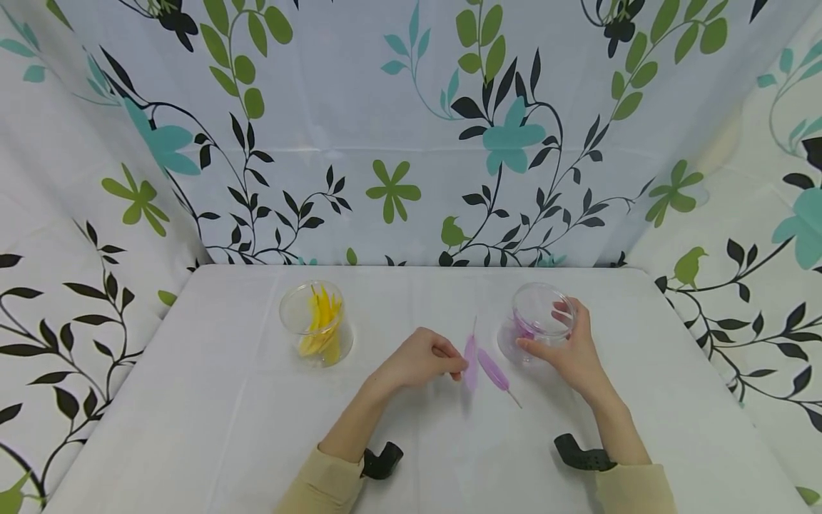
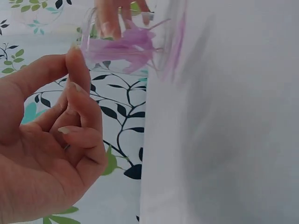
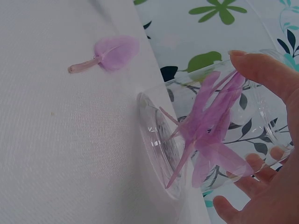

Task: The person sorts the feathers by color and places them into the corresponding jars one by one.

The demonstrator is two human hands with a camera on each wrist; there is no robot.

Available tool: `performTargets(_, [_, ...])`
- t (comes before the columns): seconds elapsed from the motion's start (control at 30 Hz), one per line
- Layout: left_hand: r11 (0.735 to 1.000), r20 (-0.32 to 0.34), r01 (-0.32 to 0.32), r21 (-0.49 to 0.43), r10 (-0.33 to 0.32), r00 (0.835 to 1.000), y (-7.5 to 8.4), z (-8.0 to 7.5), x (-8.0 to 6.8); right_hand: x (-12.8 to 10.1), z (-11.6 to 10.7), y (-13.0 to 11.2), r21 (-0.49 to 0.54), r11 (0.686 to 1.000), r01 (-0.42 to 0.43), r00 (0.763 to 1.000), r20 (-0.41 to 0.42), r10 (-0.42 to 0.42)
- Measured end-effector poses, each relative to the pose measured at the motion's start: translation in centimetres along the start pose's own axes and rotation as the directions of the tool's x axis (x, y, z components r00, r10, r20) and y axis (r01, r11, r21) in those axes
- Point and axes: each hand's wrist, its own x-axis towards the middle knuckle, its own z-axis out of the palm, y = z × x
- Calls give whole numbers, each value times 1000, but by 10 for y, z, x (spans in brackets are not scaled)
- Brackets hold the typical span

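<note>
My right hand (image 1: 546, 330) grips a clear plastic cup (image 1: 531, 300) that stands on the table and holds several purple feathers (image 3: 210, 135); the thumb is on its near side and the fingers (image 3: 268, 70) wrap the far side. My left hand (image 1: 457, 368) lies just left of it, fingers curled, with thumb and forefinger tips (image 2: 72, 55) together and no feather seen between them. One purple feather (image 1: 471, 360) is blurred right beside those fingertips. A second purple feather (image 1: 493, 371) lies flat on the cloth between my hands. The cup (image 2: 122, 46) shows beyond my left fingers.
A second clear cup (image 1: 316, 325) with yellow feathers stands at the left of the white-clothed table (image 1: 225, 400). Flower-patterned curtains (image 1: 398, 143) close in the back and both sides. Black wrist straps (image 1: 382, 460) sit near the front edge.
</note>
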Motion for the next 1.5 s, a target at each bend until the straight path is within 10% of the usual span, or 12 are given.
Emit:
performTargets(0.7, [989,-119,17,-149,-35,992,66,24,82,3,2,3,54,999,7,1000,13,-8])
performTargets(1.2, [987,-239,108,121,-77,968,78,47,92,2,2,4,53,998,28,1000,6,-28])
performTargets(1.5, [989,-224,92,113,-65,972,78,51,92,2,-1,4,54,998,33,999,4,-33])
